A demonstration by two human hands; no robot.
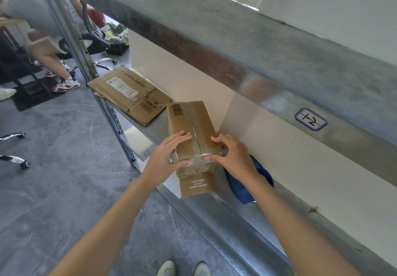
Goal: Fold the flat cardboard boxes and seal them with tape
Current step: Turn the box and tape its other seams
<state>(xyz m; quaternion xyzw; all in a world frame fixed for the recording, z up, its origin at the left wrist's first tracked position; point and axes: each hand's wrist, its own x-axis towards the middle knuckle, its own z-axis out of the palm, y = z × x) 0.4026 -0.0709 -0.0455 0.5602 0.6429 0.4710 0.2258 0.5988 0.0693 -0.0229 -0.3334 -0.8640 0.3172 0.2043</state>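
A small brown cardboard box (190,123), folded into shape, stands on a metal shelf (154,129). Its two top flaps meet along a centre seam, and a barcode sits at its far corner. One flap hangs open below its near end. My left hand (169,153) holds the near left corner, fingers flat on the top and thumb on the taped near face. My right hand (233,155) grips the near right corner, fingers curled over the top edge and thumb on the near face. A stack of flat cardboard boxes (129,95) lies further along the shelf.
A blue object (261,181) lies on the shelf under my right wrist. A white back panel runs behind the shelf, with a grey upper shelf beam carrying a label (310,118). A metal upright (103,101) stands at left. People sit on chairs at far left.
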